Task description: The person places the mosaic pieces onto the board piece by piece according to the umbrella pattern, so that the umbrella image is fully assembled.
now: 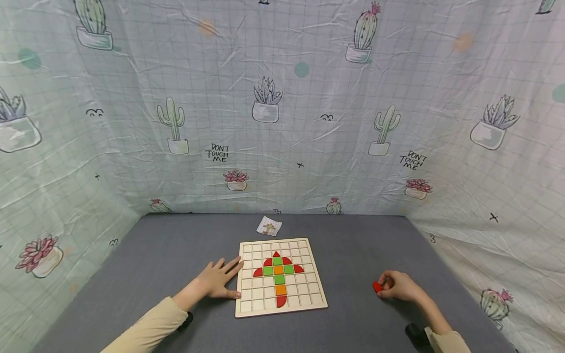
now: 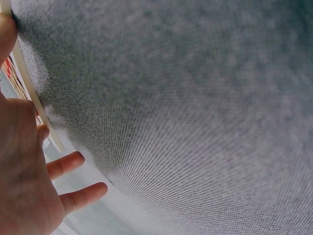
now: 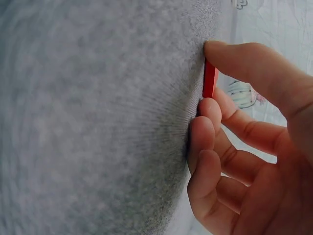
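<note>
A square wooden grid board (image 1: 304,289) lies on the grey table in the head view. Red, green and orange tiles (image 1: 279,279) form an upright, cross-like figure on it. My left hand (image 1: 216,282) is spread flat at the board's left side, thumb and fingertips at the rim. The left wrist view shows that palm (image 2: 22,166) beside the board's edge. Off to the board's right, my right hand (image 1: 399,287) pinches a small red tile (image 1: 377,287) between thumb and index finger, down at the tabletop. Its other fingers are curled (image 3: 203,171); they partly hide the tile.
Behind the board lies a small paper card (image 1: 269,226) printed with a similar coloured figure. A cactus-patterned cloth (image 1: 300,166) hangs around the table's back and sides. Dark bands (image 1: 417,336) sit at both wrists.
</note>
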`<act>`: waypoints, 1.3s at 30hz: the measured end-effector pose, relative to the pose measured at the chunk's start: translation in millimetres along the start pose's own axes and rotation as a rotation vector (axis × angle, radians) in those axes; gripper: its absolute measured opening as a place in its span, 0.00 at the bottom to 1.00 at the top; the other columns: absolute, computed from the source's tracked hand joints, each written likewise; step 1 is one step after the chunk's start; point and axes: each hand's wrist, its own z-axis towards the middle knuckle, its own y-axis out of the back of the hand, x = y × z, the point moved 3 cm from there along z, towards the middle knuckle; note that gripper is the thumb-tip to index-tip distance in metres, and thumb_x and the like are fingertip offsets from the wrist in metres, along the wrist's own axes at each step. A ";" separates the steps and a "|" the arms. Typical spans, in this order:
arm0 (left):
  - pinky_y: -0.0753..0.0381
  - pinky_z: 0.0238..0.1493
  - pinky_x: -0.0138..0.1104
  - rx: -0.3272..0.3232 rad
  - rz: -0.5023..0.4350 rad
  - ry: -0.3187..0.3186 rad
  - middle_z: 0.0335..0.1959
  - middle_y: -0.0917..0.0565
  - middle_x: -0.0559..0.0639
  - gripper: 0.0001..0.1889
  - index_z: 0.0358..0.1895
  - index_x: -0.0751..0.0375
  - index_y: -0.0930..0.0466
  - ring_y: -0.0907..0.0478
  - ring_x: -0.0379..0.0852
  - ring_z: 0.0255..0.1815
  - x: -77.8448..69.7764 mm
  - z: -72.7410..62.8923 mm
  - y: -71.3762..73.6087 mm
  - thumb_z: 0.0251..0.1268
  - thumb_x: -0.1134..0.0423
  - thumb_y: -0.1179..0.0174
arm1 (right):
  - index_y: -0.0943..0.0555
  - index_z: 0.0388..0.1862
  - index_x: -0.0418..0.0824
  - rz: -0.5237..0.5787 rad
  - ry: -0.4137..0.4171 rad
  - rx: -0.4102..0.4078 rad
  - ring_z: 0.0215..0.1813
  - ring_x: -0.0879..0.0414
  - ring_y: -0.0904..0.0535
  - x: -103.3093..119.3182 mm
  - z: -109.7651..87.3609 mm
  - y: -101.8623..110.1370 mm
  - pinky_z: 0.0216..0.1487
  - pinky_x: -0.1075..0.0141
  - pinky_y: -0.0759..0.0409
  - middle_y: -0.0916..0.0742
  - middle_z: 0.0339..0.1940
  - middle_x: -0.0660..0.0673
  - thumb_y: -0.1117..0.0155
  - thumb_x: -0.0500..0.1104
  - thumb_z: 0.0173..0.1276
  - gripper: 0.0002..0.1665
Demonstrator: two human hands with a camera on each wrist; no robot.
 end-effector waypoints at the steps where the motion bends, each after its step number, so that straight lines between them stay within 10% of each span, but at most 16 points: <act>1: 0.42 0.57 0.58 0.000 -0.001 0.001 0.70 0.45 0.51 0.46 0.69 0.55 0.48 0.43 0.64 0.65 0.0 0.1 0.0 0.50 0.31 0.50 | 0.25 0.29 0.35 0.000 0.007 -0.005 0.20 0.69 0.33 0.3 0.5 -0.1 0.24 0.72 0.34 0.23 0.19 0.52 0.30 0.42 0.48 0.15; 25: 0.42 0.58 0.58 0.018 -0.008 0.026 0.70 0.45 0.49 0.45 0.69 0.53 0.47 0.43 0.63 0.65 -3.2 -2.1 4.8 0.50 0.32 0.49 | 0.27 0.41 0.24 0.391 0.135 0.194 0.25 0.65 0.26 44.0 32.9 -30.9 0.24 0.67 0.25 0.21 0.27 0.45 0.36 0.36 0.55 0.18; 39: 0.41 0.56 0.58 -0.009 -0.003 0.007 0.70 0.45 0.49 0.45 0.69 0.53 0.47 0.42 0.61 0.64 -0.8 -1.1 2.1 0.49 0.31 0.49 | 0.23 0.39 0.27 0.386 0.187 0.152 0.22 0.66 0.27 104.4 46.9 -67.1 0.23 0.72 0.27 0.19 0.28 0.36 0.33 0.35 0.52 0.17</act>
